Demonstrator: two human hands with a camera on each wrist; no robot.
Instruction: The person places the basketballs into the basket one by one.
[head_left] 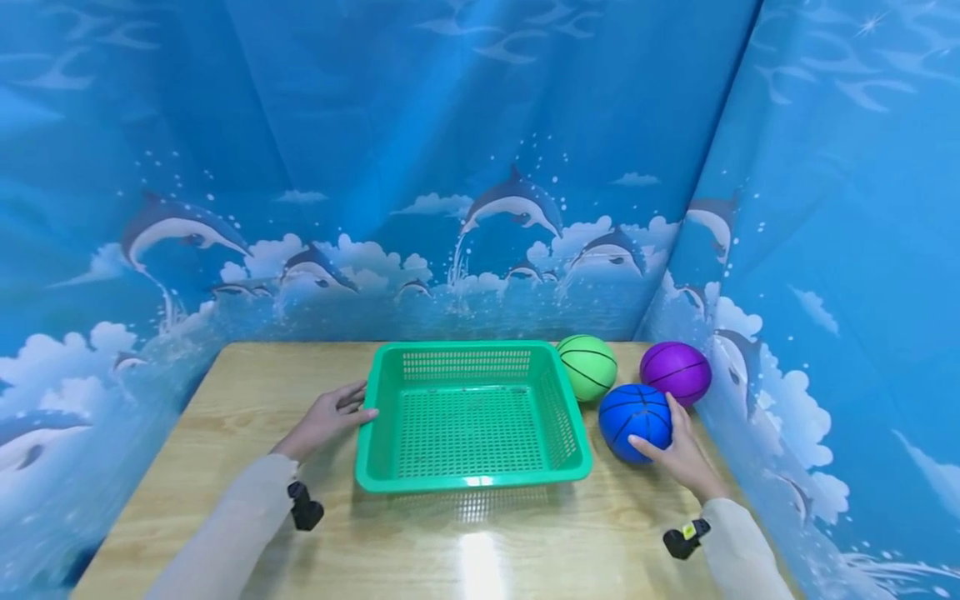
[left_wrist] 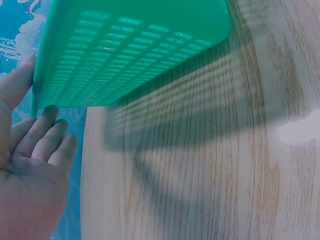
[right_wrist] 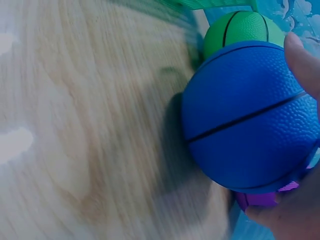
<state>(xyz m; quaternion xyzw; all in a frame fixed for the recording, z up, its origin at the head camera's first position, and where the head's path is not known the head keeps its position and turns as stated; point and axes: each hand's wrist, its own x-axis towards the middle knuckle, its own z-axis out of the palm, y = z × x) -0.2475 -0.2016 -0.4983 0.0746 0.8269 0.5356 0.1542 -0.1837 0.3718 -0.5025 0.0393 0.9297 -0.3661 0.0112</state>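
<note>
A green plastic basket [head_left: 472,485] with perforated walls stands on the table. My left hand [head_left: 330,421] holds its left rim, the thumb on the rim and the other fingers at the outer side; the left wrist view shows this hand [left_wrist: 37,165] beside the mesh wall. My right hand [head_left: 682,450] grips a blue mini basketball [head_left: 633,421] from the right, thumb on the near side and fingers round the far side. In the right wrist view the blue ball [right_wrist: 245,120] partly hides the green and purple ones. Whether it touches the table I cannot tell.
A light green ball [head_left: 587,368] sits against the basket's right side. Farther right lies a purple ball [head_left: 677,372] near the table's edge. Blue dolphin-print curtains [head_left: 375,167] enclose the wooden table [head_left: 420,550] at the back and right.
</note>
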